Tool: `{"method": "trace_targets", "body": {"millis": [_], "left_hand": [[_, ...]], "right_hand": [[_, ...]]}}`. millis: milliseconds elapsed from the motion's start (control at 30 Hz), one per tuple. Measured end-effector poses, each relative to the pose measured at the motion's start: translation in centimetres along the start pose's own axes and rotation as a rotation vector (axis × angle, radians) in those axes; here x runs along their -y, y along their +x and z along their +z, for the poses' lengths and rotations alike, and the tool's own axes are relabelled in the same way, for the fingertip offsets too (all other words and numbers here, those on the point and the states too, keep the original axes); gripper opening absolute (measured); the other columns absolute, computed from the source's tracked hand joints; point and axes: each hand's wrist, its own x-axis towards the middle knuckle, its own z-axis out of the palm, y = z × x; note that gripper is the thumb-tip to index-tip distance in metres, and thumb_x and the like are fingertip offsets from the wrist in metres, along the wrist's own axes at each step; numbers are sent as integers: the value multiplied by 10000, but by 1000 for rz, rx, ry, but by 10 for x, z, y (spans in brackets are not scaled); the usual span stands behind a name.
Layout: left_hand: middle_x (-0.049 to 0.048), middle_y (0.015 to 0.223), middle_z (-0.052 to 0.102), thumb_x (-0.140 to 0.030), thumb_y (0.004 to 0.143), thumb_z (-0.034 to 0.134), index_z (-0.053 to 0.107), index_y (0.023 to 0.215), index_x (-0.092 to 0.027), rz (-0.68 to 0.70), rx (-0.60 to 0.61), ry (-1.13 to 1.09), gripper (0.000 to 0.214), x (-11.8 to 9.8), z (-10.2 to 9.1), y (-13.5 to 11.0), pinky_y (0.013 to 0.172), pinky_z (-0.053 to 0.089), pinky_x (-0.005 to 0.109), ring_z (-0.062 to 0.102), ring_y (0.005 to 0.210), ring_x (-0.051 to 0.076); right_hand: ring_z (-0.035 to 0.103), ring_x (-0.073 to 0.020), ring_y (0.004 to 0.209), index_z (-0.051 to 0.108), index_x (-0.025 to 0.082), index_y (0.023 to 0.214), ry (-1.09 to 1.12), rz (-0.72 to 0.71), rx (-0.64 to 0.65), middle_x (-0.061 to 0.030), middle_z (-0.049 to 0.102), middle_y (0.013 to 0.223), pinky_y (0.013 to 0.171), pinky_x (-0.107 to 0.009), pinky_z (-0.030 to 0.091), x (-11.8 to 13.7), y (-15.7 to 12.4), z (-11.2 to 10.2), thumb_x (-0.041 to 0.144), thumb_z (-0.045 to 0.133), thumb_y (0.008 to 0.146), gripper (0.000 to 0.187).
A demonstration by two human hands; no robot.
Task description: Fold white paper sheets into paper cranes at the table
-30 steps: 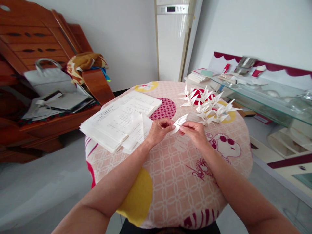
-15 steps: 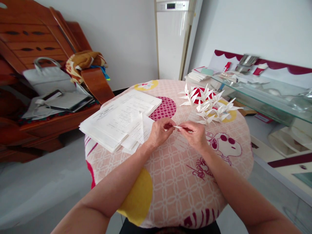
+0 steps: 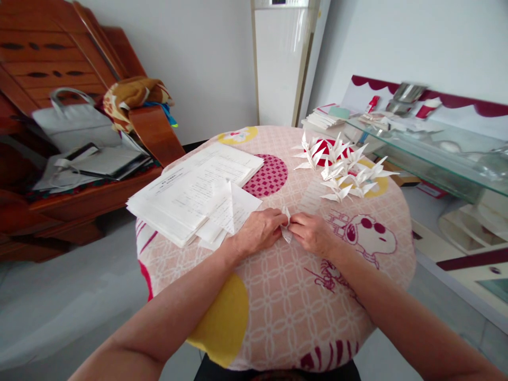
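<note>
Both hands meet over the middle of the round table. My left hand [image 3: 262, 228] is closed, its fingers gripping a small folded piece of white paper [image 3: 286, 235]. From the other side my right hand [image 3: 311, 232] pinches the same folded paper. Its two pointed ends stick out between the hands, one away from me and one toward me. Beyond my right hand stands a group of white paper cranes [image 3: 340, 170] with pointed wings. Left of my left hand lies a stack of printed paper sheets [image 3: 190, 182], with smaller cut or folded pieces [image 3: 227, 209] on its near corner.
A pink patterned cloth [image 3: 278, 296] covers the table. To the right, a glass shelf [image 3: 436, 153] holds papers, metal pots and a cup. On the left is a wooden bench [image 3: 79, 203] with a grey bag [image 3: 77, 121]. A tall white appliance [image 3: 280, 63] stands behind the table.
Both hands have moved slightly toward me and down to the cloth. The folded paper, seen earlier as a thin edge, has turned so that its faces and points show.
</note>
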Motion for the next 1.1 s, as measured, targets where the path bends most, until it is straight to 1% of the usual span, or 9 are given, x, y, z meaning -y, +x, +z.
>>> {"method": "trace_targets", "body": {"millis": [100, 200, 367, 467, 667, 800, 933, 1100], "left_hand": [[58, 923, 679, -129, 865, 566, 678, 891, -176, 18, 33, -23, 125, 2, -3, -1, 773, 476, 273, 640, 893, 192], [48, 935, 681, -113, 864, 578, 686, 876, -180, 3, 23, -91, 128, 5, -2, -1, 793, 468, 266, 637, 899, 179], [40, 887, 661, -139, 860, 614, 678, 787, -174, -85, -20, -211, 103, 6, 1, 1, 770, 458, 258, 618, 859, 163], [34, 862, 646, -157, 854, 620, 675, 756, -169, -152, -26, -262, 112, 8, 2, 4, 764, 450, 262, 605, 846, 163], [10, 769, 600, -193, 825, 612, 646, 687, -152, -257, -6, -301, 148, 13, 0, 9, 656, 391, 258, 547, 707, 135], [-1, 722, 582, -223, 814, 607, 629, 653, -148, -303, 11, -320, 179, 12, -1, 13, 622, 361, 257, 516, 656, 120], [2, 721, 594, -243, 813, 612, 635, 660, -149, -360, 26, -293, 181, 11, 1, 16, 625, 358, 260, 520, 660, 124], [14, 750, 627, -250, 812, 623, 658, 704, -152, -392, 0, -257, 150, 10, 4, 16, 629, 369, 262, 537, 667, 129]], "right_hand": [[548, -184, 793, 697, 165, 763, 45, 25, -9, -73, 616, 808, 717, -296, 432, 1, 1, -2, 133, 544, 912, 216], [556, -177, 771, 695, 165, 714, 149, 91, -18, -63, 613, 771, 707, -291, 422, 2, 2, -4, 125, 570, 895, 223], [572, -143, 714, 680, 160, 686, 392, 299, -4, -40, 632, 765, 666, -259, 403, 2, 6, -9, 133, 615, 870, 197], [558, -128, 669, 669, 155, 681, 467, 419, 11, -15, 617, 722, 636, -249, 375, 2, 11, -12, 152, 637, 848, 171], [506, -120, 586, 651, 152, 643, 441, 629, 94, 14, 570, 590, 570, -252, 303, 4, 22, -14, 187, 625, 812, 174], [523, -127, 586, 673, 156, 661, 475, 726, 124, 12, 585, 580, 555, -250, 300, 5, 26, -15, 236, 638, 794, 160], [562, -141, 618, 696, 160, 677, 456, 783, 136, -3, 639, 613, 564, -253, 317, 6, 28, -16, 238, 645, 779, 138], [589, -153, 640, 703, 158, 682, 427, 812, 143, -15, 663, 634, 579, -256, 340, 9, 31, -18, 231, 655, 775, 127]]}}
